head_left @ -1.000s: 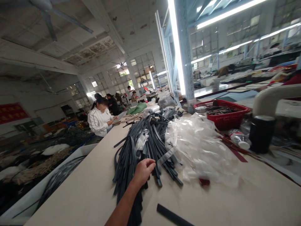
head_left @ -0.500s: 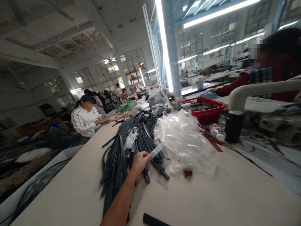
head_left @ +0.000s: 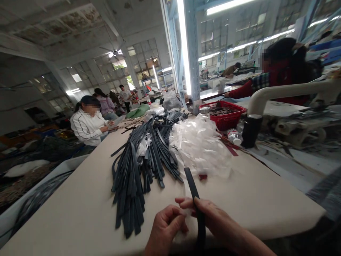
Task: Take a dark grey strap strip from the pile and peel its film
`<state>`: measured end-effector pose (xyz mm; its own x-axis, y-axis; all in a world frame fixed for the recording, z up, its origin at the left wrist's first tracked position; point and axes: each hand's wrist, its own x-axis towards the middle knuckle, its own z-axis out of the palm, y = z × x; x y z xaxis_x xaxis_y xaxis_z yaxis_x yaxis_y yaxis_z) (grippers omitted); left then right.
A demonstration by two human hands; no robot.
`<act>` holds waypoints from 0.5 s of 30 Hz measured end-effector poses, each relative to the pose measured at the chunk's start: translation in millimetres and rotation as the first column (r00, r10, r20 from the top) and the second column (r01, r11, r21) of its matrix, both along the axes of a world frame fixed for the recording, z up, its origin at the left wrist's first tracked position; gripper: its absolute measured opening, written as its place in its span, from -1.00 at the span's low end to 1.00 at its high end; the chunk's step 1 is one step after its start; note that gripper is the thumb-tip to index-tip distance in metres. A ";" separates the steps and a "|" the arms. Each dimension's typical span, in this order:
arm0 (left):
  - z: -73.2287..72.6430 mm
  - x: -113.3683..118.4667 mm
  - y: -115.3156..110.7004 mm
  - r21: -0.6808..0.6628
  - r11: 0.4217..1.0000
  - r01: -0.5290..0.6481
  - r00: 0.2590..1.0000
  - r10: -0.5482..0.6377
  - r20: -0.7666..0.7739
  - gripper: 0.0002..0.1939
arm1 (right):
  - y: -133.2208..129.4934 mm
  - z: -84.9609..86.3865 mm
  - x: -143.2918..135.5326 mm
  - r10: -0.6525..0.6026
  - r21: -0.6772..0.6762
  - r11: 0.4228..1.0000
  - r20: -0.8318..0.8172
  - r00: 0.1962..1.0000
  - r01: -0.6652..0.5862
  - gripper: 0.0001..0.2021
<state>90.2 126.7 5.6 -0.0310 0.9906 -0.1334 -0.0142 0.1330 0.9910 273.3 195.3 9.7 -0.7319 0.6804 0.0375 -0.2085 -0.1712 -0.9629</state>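
Note:
My right hand point(head_left: 213, 222) grips a dark strap point(head_left: 192, 188) that points away from me over the table. Beside it, my left hand point(head_left: 165, 231) pinches a clear plastic strip point(head_left: 188, 212) at the strap's near part. Both hands are at the table's front edge. Ahead of them lies a long pile of dark straps point(head_left: 144, 153) with bits of clear film among them. To its right sits a heap of crumpled clear plastic film point(head_left: 198, 145).
A red basket point(head_left: 226, 119), a plastic bottle point(head_left: 234, 137) and a black cup point(head_left: 250, 131) stand at the back right by a sewing machine point(head_left: 293, 106). A person in red works behind it. A person in a white jacket point(head_left: 86, 128) sits at the table's far left.
My left hand has pulled back from the strap pile with the clear strip. My right hand has come into view holding a dark strap. The view has tilted down toward me.

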 end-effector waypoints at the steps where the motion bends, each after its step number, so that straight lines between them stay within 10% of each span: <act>1: 1.9 -1.3 -1.1 0.002 1.000 -0.007 0.999 0.007 -0.035 -0.75 | 3.3 8.9 -1.1 -0.030 0.094 0.995 0.086 0.996 0.022 -0.56; 10: 23.0 -33.2 1.4 0.101 0.993 -0.061 0.854 0.105 -0.510 -0.77 | 33.1 100.2 4.9 -0.076 0.611 0.791 0.152 0.985 -0.033 -0.61; 15: 18.6 -48.7 -13.7 0.038 0.999 -0.029 0.914 0.041 -0.403 -0.74 | 54.6 109.2 7.2 -0.184 0.484 0.867 0.091 0.979 0.118 -0.51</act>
<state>41.5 113.1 24.2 -0.1106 0.9913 -0.0718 0.3837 0.1092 0.9170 280.5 249.9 118.9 -0.6423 0.7073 0.2952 -0.0623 0.3357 -0.9399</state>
